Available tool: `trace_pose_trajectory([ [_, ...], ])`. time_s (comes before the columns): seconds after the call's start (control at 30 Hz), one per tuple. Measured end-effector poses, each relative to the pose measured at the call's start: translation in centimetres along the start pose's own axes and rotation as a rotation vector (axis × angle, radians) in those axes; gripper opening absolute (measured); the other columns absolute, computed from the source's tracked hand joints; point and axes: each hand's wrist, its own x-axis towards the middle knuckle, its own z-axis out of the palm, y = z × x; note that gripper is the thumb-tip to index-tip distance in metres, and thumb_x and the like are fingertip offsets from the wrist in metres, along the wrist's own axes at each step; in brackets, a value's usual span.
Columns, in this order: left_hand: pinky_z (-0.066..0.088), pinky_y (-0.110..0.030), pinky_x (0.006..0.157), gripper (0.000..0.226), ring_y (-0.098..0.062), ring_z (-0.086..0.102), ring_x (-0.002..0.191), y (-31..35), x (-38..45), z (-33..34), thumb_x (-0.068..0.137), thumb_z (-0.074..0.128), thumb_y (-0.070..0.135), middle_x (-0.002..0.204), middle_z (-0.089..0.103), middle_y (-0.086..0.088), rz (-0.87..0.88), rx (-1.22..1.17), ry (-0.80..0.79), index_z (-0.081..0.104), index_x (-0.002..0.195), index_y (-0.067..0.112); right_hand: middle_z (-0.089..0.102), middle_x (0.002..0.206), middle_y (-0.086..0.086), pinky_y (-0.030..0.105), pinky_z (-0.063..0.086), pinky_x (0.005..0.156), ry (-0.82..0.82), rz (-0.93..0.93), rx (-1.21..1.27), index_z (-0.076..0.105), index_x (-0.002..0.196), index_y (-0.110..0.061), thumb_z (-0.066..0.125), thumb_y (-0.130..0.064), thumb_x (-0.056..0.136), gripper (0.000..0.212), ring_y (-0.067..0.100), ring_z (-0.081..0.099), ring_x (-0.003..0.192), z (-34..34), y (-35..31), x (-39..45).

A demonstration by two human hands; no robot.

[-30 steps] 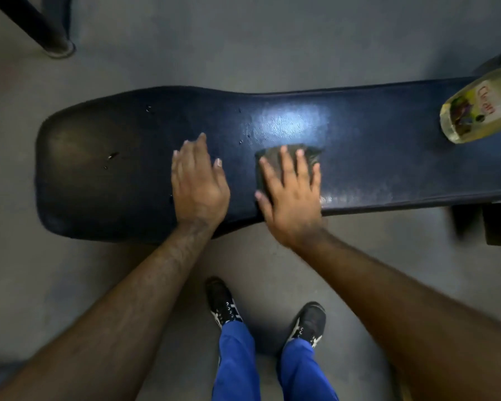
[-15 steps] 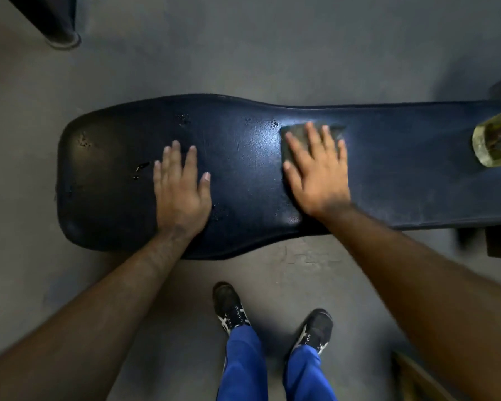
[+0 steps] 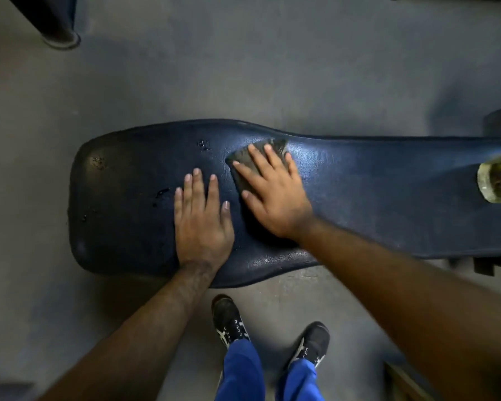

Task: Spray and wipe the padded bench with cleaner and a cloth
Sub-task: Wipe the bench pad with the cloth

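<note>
A dark blue padded bench (image 3: pixel 388 198) runs left to right across the middle of the view, its wide end at the left. My right hand (image 3: pixel 272 195) lies flat with spread fingers on a dark grey cloth (image 3: pixel 243 163), pressing it onto the pad near the far edge. Just left of it, my left hand (image 3: pixel 201 218) rests flat on the pad and holds nothing. A few wet spots (image 3: pixel 160 193) show on the wide end. A yellowish cleaner bottle (image 3: pixel 498 180) lies on the bench at the right edge, partly cut off.
Grey concrete floor surrounds the bench. A dark post base (image 3: pixel 60 39) stands at the top left. My black shoes (image 3: pixel 229 322) and blue trousers are below the bench's near edge. A wooden edge (image 3: pixel 402 380) shows at the bottom right.
My right hand slid the cloth right and toward the far edge, then back left next to my left hand. The view has shifted, so the bottle sits nearer the right edge.
</note>
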Motion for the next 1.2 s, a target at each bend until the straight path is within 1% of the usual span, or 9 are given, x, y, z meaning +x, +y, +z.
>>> trace_pose_trajectory([
  [0.07,0.012,-0.046,0.121,0.054,-0.03,0.02,0.148,0.0,0.0,0.0,0.097,0.037,0.031,0.158,0.026,-0.017,-0.003,-0.024,-0.007,0.039,0.147,0.008,0.028,0.162,0.006,0.053,0.012,0.121,-0.006,-0.065,-0.053,0.039,0.15,-0.031,0.034,-0.044,0.095,0.057,0.031,0.022,0.15,-1.3,3.6,1.5],
  [0.17,0.012,-0.044,0.122,0.054,-0.029,0.021,0.148,0.0,0.1,0.2,0.097,0.036,0.03,0.157,0.028,-0.017,-0.007,-0.019,0.005,0.04,0.146,0.009,0.029,0.162,0.005,0.052,0.011,0.121,0.065,0.453,0.02,0.039,0.15,-0.032,0.032,-0.044,0.096,0.055,0.03,0.02,0.151,-2.2,4.5,5.7],
  [0.33,0.012,-0.043,0.122,0.053,-0.028,0.021,0.148,-0.1,0.0,0.4,0.096,0.037,0.029,0.157,0.029,-0.016,-0.014,-0.033,0.025,0.041,0.146,0.009,0.028,0.163,0.004,0.055,0.013,0.121,-0.008,-0.115,-0.069,0.039,0.15,-0.032,0.031,-0.046,0.095,0.057,0.03,0.022,0.15,-0.5,2.8,2.9],
  [0.47,0.01,-0.041,0.122,0.052,-0.028,0.021,0.148,0.0,0.1,0.3,0.097,0.037,0.028,0.157,0.03,-0.015,-0.014,-0.054,0.035,0.041,0.145,0.01,0.024,0.164,0.007,0.054,0.009,0.122,0.099,0.401,-0.029,0.034,0.153,-0.032,0.023,-0.05,0.093,0.063,0.032,0.017,0.152,-1.3,3.7,4.3],
  [0.63,0.011,-0.041,0.122,0.049,-0.027,0.023,0.147,-0.5,0.2,-0.4,0.095,0.039,0.02,0.155,0.033,-0.015,-0.007,-0.202,0.025,0.045,0.143,0.008,0.021,0.165,0.005,0.056,0.009,0.122,-0.039,-0.165,-0.082,0.033,0.153,-0.032,0.029,-0.048,0.097,0.058,0.031,0.016,0.152,0.9,0.9,-3.6],
  [0.77,0.009,-0.031,0.122,0.049,-0.024,0.025,0.146,-1.3,0.2,-1.7,0.093,0.039,0.012,0.154,0.037,-0.013,-0.014,-0.388,0.001,0.048,0.14,0.005,0.015,0.166,0.009,0.058,0.007,0.122,0.134,0.503,-0.013,0.026,0.155,-0.03,0.026,-0.05,0.097,0.062,0.033,0.01,0.153,0.7,1.1,-3.1],
  [0.97,0.01,-0.027,0.121,0.047,-0.021,0.028,0.145,-4.5,-1.6,-4.5,0.096,0.041,0.009,0.151,0.042,-0.01,-0.013,-0.352,-0.014,0.045,0.142,0.005,0.022,0.165,0.006,0.053,0.01,0.122,-0.003,-0.234,-0.153,0.034,0.153,-0.031,0.036,-0.049,0.099,0.057,0.03,0.017,0.152,3.1,-2.8,-9.5],
  [1.1,0.013,-0.031,0.121,0.045,-0.023,0.032,0.143,-7.4,-2.8,-5.0,0.095,0.045,0.007,0.148,0.045,-0.011,-0.013,-0.264,0.031,0.048,0.14,0.005,0.021,0.164,0.012,0.057,0.008,0.121,0.202,0.541,-0.019,0.035,0.152,-0.027,0.033,-0.05,0.096,0.061,0.038,0.016,0.151,4.2,-6.4,-7.2],
  [1.2,0.018,-0.038,0.121,0.044,-0.026,0.032,0.143,-8.5,-1.7,-5.1,0.094,0.045,0.011,0.149,0.044,-0.014,-0.033,-0.216,0.072,0.049,0.138,0.004,0.02,0.164,0.014,0.062,0.01,0.119,0.096,0.189,-0.036,0.035,0.153,-0.026,0.036,-0.051,0.097,0.061,0.04,0.016,0.151,5.6,-12.4,-9.6],
])
